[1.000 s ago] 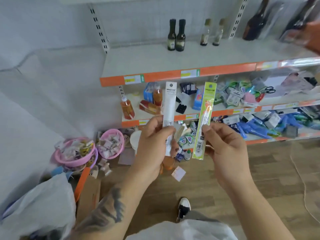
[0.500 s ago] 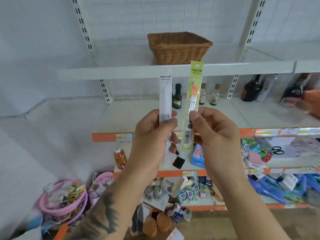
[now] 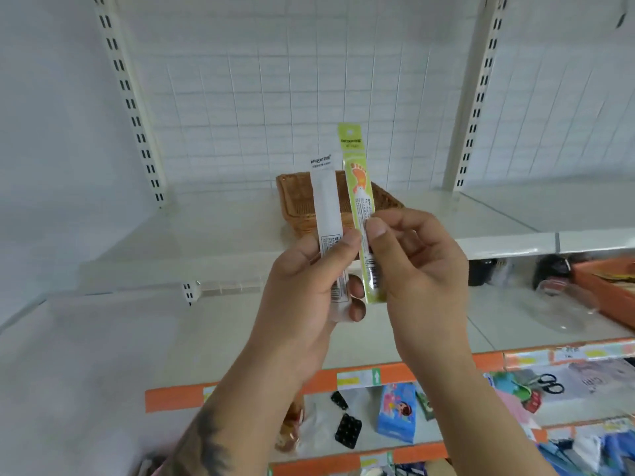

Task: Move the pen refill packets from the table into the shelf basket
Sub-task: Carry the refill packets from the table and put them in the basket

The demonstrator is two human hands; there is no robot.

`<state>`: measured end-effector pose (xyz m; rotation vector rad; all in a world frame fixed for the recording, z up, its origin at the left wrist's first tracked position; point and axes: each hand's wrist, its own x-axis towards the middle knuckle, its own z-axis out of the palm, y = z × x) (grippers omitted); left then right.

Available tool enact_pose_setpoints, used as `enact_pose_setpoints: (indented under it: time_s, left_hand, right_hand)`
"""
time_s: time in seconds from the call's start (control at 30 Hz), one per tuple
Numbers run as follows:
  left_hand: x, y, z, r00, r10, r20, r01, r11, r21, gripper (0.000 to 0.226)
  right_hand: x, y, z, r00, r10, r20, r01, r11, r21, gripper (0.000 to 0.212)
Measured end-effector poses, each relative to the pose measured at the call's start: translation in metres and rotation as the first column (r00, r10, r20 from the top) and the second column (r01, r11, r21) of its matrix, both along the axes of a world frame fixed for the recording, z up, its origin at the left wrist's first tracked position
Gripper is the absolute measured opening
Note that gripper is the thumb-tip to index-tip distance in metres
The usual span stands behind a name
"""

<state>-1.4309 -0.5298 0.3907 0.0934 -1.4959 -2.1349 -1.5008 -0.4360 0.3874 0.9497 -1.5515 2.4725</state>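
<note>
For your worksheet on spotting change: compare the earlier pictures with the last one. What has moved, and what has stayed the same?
Both hands have lifted the packets from low before the cluttered shelves up to the basket on the upper shelf. Nothing was taken up or let go. As before, the left hand grips the white packet and the right hand pinches the green packet, both upright, side by side.

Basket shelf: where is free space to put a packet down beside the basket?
The shelf shows bare surface left of the wicker basket, out to the left upright, and right of it toward the right upright. Straight in front it is crowded: the left hand holds the white packet and the right hand the green packet there.
</note>
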Motion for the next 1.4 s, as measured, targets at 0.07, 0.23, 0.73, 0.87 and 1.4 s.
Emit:
enact_pose_setpoints:
  time_s: [0.07,0.23,0.73,0.87,1.4]
  left_hand:
    - [-0.010,-0.011,0.007,0.999,-0.042,-0.018,0.042,0.998,0.043,0.036]
    - [-0.030,-0.032,0.014,0.993,-0.106,-0.058,0.110,0.991,0.081,0.046]
    - [-0.061,-0.081,0.034,0.953,0.294,-0.068,-0.302,0.918,-0.256,0.013]
    - [-0.068,-0.089,0.045,0.934,0.357,-0.016,-0.348,0.897,-0.274,0.017]
    - [-0.072,-0.115,0.027,0.828,0.552,0.098,-0.526,0.826,-0.204,0.019]
  right_hand:
    - [-0.008,-0.011,0.006,1.000,-0.021,-0.003,0.021,1.000,-0.007,0.005]
    - [-0.020,-0.038,0.013,1.000,-0.023,-0.006,0.023,1.000,-0.016,0.005]
    - [-0.076,-0.052,0.041,0.967,0.138,-0.213,-0.087,0.968,0.234,0.018]
    - [-0.099,-0.057,0.058,0.952,0.188,-0.242,-0.090,0.927,0.365,0.021]
    - [-0.149,-0.160,0.075,0.878,0.441,-0.188,0.130,0.157,0.979,0.020]
